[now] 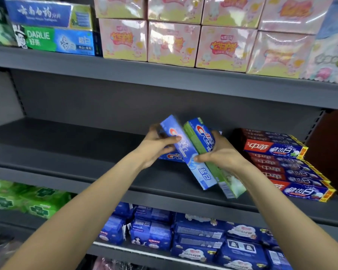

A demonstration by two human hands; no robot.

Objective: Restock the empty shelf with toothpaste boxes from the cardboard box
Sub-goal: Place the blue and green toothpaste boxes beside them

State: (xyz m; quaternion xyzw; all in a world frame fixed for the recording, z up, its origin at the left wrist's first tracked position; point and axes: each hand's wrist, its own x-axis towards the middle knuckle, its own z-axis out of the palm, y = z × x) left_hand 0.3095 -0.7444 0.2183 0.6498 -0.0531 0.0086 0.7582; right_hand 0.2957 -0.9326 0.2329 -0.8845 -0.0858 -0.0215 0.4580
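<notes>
Both hands hold 2 toothpaste boxes tilted over the grey shelf (66, 145): left hand (156, 147) grips the blue box (185, 152), right hand (220, 152) the green-edged box (207, 156); best laid flat beside the red stack (285, 164), edges squared.

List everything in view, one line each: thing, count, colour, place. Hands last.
Crest boxes: two held, blue and blue-green, above the middle shelf; a third blue one lies behind.
Red toothpaste boxes: count unclear, stacked, middle shelf right.
Middle shelf: one, grey.
Pink packs: several, top shelf.
Darlie box: one, green-blue, top left.
Green packs: several, lower left.
Blue packs: many, lower shelf.
Left hand: grips blue Crest box.
Right hand: grips blue-green one.
</notes>
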